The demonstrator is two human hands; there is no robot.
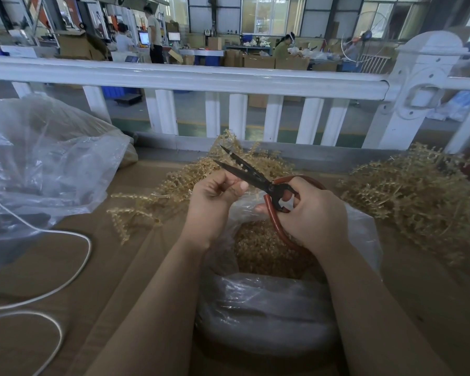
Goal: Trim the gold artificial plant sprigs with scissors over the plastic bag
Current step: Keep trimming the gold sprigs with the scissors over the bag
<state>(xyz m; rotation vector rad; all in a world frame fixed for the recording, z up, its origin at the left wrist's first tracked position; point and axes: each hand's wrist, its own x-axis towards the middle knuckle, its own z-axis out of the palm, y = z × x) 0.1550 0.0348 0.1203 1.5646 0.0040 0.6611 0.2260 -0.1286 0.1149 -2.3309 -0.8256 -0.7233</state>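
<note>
Two bare forearms, entering from the bottom edge. No sleeves, cuffs or gloves anywhere along them up to the frame's lower edge. Left hand (215,204) bare, with no ring, watch or strap at the wrist; thumbnail short, plain and unpainted. Right hand (314,217) likewise bare, wrist uncovered, no bracelet or band. Smooth forearms, free of marks, tattoos or plasters. Upper arms, shoulders and clothing out of view below the frame. Nothing worn on any part that shows.
</note>
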